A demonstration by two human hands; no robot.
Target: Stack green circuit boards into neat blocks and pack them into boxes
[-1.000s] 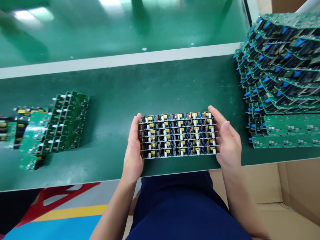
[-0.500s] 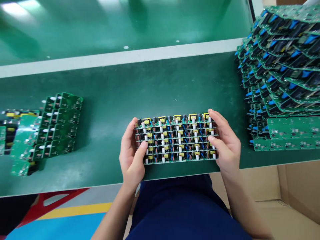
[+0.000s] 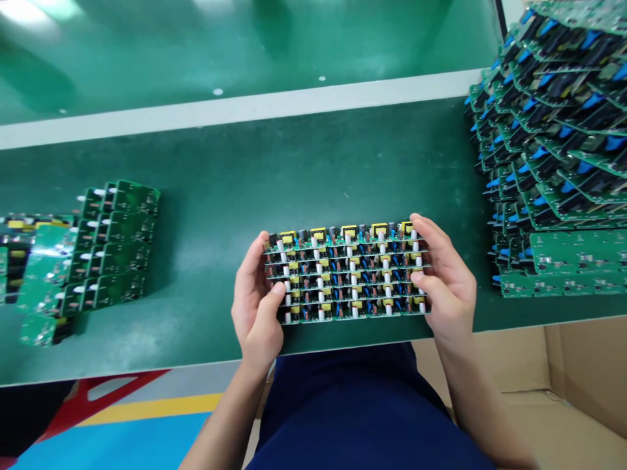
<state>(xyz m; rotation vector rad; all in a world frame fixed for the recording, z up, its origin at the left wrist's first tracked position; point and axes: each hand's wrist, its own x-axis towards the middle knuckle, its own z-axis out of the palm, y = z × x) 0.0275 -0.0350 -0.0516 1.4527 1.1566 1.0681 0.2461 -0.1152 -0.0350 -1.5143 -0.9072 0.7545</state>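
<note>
A block of several layered circuit boards [image 3: 350,274], with white, yellow, black and blue parts, is held near the front edge of the green table [image 3: 313,163]. My left hand [image 3: 259,307] grips its left end, thumb on the near face and fingers around the far corner. At the right end, my right hand [image 3: 445,287] clasps the same block, its thumb also against the near face. The undersides of both palms and some fingertips are hidden.
Tall piles of green boards with blue parts [image 3: 553,143] stand on the right. More boards [image 3: 117,241] stand and lie on the left. Below the right side is an open cardboard box [image 3: 582,378]. A red frame [image 3: 93,405] shows at lower left.
The view has shifted slightly, so the side piles sit a little differently in it. Both hands keep their hold on the board block, which has barely moved.
</note>
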